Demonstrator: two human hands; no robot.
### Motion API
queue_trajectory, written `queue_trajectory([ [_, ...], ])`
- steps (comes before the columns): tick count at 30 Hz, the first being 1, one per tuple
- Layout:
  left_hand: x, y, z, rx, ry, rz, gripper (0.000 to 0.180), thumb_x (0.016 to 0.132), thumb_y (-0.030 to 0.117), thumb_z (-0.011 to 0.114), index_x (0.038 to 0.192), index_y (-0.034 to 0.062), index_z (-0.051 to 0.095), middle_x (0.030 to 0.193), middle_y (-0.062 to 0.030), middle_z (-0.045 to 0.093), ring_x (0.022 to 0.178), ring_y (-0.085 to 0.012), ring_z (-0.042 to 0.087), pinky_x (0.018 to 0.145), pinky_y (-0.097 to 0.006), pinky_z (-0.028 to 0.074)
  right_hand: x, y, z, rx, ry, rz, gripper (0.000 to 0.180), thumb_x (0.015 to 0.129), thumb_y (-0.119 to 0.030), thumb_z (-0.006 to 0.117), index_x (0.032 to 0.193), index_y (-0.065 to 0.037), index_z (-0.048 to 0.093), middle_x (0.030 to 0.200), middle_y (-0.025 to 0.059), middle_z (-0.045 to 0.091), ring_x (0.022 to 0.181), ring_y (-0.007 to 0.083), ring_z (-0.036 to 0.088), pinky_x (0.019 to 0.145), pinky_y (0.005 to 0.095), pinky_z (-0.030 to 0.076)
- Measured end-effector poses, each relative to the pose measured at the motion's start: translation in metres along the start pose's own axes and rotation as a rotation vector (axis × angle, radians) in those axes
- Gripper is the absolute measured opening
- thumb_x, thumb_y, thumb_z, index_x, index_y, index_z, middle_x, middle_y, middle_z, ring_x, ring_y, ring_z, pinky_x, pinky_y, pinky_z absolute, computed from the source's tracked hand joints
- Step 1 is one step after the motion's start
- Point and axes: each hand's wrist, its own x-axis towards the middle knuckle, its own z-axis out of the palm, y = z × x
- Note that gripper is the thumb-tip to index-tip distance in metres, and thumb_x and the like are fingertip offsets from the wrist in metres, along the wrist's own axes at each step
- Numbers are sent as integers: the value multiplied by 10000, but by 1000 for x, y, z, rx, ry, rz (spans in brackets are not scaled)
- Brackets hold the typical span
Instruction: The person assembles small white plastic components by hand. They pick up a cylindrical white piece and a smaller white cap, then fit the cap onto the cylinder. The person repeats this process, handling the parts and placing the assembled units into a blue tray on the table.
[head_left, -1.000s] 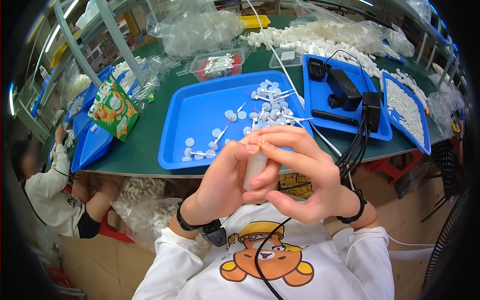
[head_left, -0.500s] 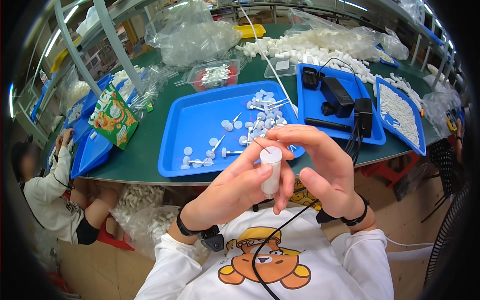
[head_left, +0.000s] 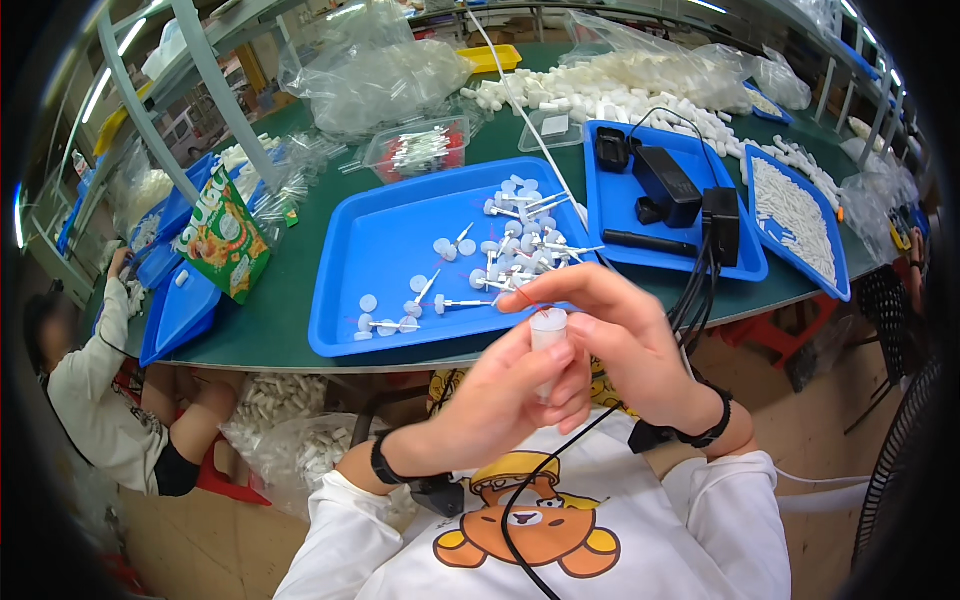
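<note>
At the centre of the frame, slightly low, the left hand (head_left: 500,385) grips a white tube (head_left: 548,333) upright, its fingers now curled around it; half a second ago they lay straighter and more of the tube's side showed. The right hand (head_left: 640,345) has changed too: its thumb, earlier well apart from the tube, is now just beside the top, and its forefinger, held higher before, bends over it. Thumb and forefinger stand moderately apart, near a thin red thread (head_left: 541,303) at the tube's top; whether they pinch it cannot be told. Just above, the blue tray (head_left: 375,230) holds white sticks with round discs (head_left: 520,250), which look unchanged.
</note>
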Motion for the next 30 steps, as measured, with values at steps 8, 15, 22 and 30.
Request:
queue_trajectory([
  [8, 14, -83, -1, -38, 399, 12, 224, 974, 307, 397, 911, 97, 443, 731, 14, 441, 585, -74, 419, 506, -229, 345, -33, 52, -11, -33, 209, 494, 368, 896, -233, 540, 1177, -9, 459, 1101, 135, 586, 891, 136, 595, 635, 210, 499],
  [15, 10, -112, -14, 24, 431, -62, 204, 980, 294, 392, 861, 133, 430, 692, 34, 412, 606, -57, 396, 538, -218, 341, -62, 67, -6, 106, 310, 489, 442, 825, -243, 667, 1160, -34, 469, 966, 51, 601, 725, 39, 557, 427, 137, 376],
  [22, 17, -124, -22, -153, 469, -20, 197, 991, 268, 361, 896, 112, 433, 761, 7, 443, 658, -69, 416, 598, -229, 378, -52, 70, -23, 215, 265, 724, 331, 795, -272, 707, 963, -36, 548, 748, -19, 567, 579, -22, 477, 419, 142, 330],
  [30, 23, -149, -47, -140, 454, 53, 164, 990, 256, 376, 929, 110, 420, 784, 14, 452, 670, -61, 426, 600, -230, 390, -52, 78, -23, 267, 301, 696, 234, 817, -276, 683, 821, -81, 556, 693, -36, 542, 562, -8, 478, 468, 149, 369],
])
